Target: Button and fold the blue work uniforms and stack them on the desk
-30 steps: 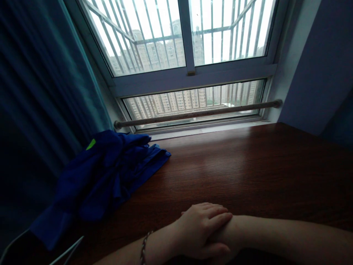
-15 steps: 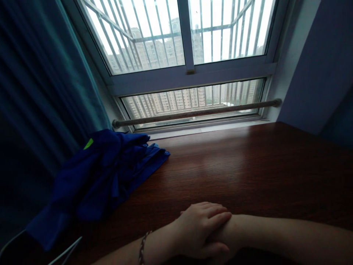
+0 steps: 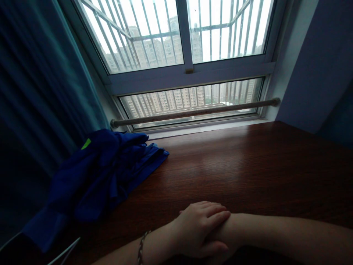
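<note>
My left hand (image 3: 194,226), with a braided bracelet (image 3: 141,248) on its wrist, comes in from the lower left and lies palm down over my right hand and wrist. Its fingers and thumb lie on either side of my right wrist (image 3: 233,228), clasping it. Beneath it, my right hand (image 3: 181,211) is almost wholly covered, so its fingers cannot be made out. Both forearms rest at the near side of a dark reddish-brown wooden table (image 3: 209,165). A crumpled blue garment (image 3: 102,176) with buttons and a yellow-green patch lies to the left of my hands.
Beyond the table is a barred window (image 3: 187,70), with a horizontal rail (image 3: 193,113) across its lower part. A blue-green curtain (image 3: 49,84) hangs at the left. Thin white strips (image 3: 64,250) show at the lower left. A wall (image 3: 311,70) stands at the right.
The whole view has shifted very slightly. My hands stay clasped in the same pose, and the garment lies as before.
</note>
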{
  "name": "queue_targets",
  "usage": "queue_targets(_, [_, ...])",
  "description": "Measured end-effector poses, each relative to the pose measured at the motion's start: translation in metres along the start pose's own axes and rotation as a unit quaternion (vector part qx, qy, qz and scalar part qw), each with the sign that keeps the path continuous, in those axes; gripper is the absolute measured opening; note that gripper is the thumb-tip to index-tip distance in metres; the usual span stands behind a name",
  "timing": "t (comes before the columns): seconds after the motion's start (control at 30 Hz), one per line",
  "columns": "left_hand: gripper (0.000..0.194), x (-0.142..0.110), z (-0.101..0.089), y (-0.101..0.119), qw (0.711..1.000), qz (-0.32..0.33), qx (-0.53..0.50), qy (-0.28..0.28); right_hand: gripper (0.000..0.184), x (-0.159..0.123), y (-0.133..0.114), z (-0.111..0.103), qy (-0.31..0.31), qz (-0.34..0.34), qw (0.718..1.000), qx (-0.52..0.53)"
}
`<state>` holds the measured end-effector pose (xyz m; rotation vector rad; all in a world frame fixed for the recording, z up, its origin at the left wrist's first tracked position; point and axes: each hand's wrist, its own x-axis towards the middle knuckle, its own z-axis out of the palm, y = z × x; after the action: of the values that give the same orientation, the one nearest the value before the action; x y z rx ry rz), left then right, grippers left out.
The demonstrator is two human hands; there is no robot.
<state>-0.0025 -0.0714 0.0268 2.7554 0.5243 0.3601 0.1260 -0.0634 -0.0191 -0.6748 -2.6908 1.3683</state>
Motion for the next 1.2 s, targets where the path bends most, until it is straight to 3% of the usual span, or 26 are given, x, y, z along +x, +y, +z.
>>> queue_targets(0.13, [0.059, -0.001, 0.001, -0.001, 1.0, -0.004, 0.001, -0.006, 0.085, 0.001, 0.001, 0.001, 0.004, -0.003, 1.0, -0.005])
queue_targets(0.47, [0.059, 0.001, 0.0, -0.001, 1.0, 0.001, 0.002, 0.0, 0.034, -0.009, -0.011, -0.012, 0.002, -0.012, 1.0, -0.005])
queue_targets(0.97, [0.059, 0.0, 0.0, 0.0, 1.0, 0.002, 0.002, 0.0, 0.042, -0.01, -0.01, -0.014, -0.004, -0.006, 1.0, 0.001])
queue_targets(1.2, [0.058, 0.0, 0.001, 0.0, 1.0, -0.001, 0.002, 0.002, 0.033, -0.01, -0.012, -0.014, -0.004, -0.009, 1.0, -0.001])
